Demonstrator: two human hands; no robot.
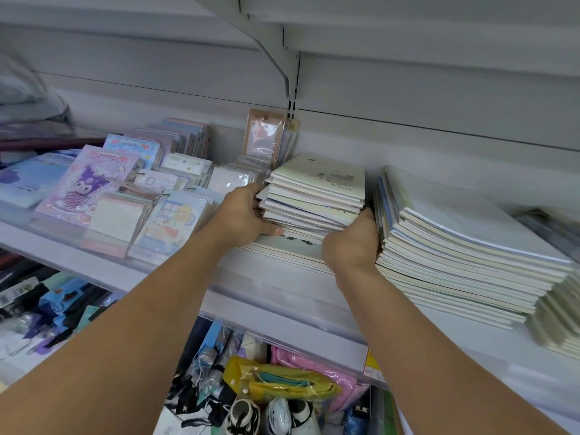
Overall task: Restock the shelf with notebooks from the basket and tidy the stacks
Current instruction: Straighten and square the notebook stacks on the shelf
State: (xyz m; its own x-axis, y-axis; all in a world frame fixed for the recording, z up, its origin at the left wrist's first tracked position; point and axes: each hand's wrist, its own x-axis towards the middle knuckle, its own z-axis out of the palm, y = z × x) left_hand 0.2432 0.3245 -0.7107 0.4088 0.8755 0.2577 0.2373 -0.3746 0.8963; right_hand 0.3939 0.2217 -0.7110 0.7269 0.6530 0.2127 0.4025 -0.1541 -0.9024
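Nearest the camera, two bare forearms reach up and forward from the lower edge of the view toward a white shelf [282,296]. Below the shelf's front lip lies a lower tier holding a yellow zip pouch [276,381], a pink pouch [314,368] and dark packaged goods.

The left hand [241,215] grips the left side of a stack of notebooks [317,193], fingers curled over the stack's edges and thumb lying along its underside. The right hand [354,243] holds the stack's near right corner, its fingers tucked between that stack and a taller neighbouring stack of notebooks [464,243]; how far they wrap is hidden. The held stack thus sits between the two hands, on top of a few flat notebooks [282,249] already on the shelf. Its covers face up, its long axis appears to run from the front edge toward the back wall, turned slightly to the right, and its layers are fanned unevenly on the left side.

Left of the hands stand ring-bound memo pads [125,211] and a cartoon-printed pack [88,183]. Farther back, a hanging card pack [265,136] leans against the rear panel, beneath a white shelf bracket [279,58].
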